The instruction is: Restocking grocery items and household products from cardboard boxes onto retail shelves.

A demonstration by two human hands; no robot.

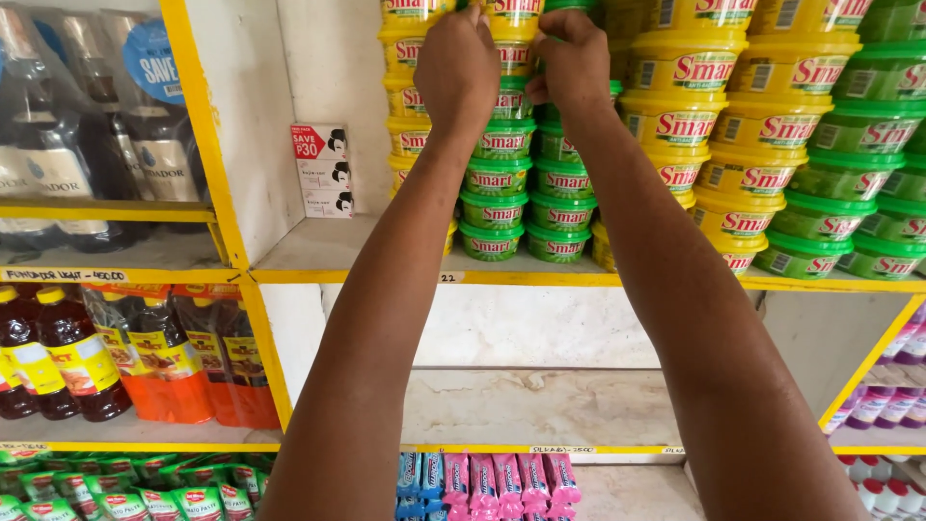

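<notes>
Both the left hand (pixel 457 69) and right hand (pixel 576 66) close their fingers on round green-lidded plastic tubs (pixel 508 101) stacked between them at shelf-top height.

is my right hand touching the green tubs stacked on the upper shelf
Touching. The head view shows the right hand with its fingers curled against the top of the green tubs stack, no gap visible between them.

Both hands reach up to the stacked round plastic tubs (pixel 526 183) on the upper shelf board (pixel 318 253), the left hand (pixel 458 68) at eleven o'clock and the right hand (pixel 574 63) at twelve. Small flat cardboard boxes (pixel 321 171) stand at ten o'clock, left of the tubs. Glass bottles (pixel 58 352) sit at eight o'clock; sachet strips (pixel 502 482) lie at six.
</notes>
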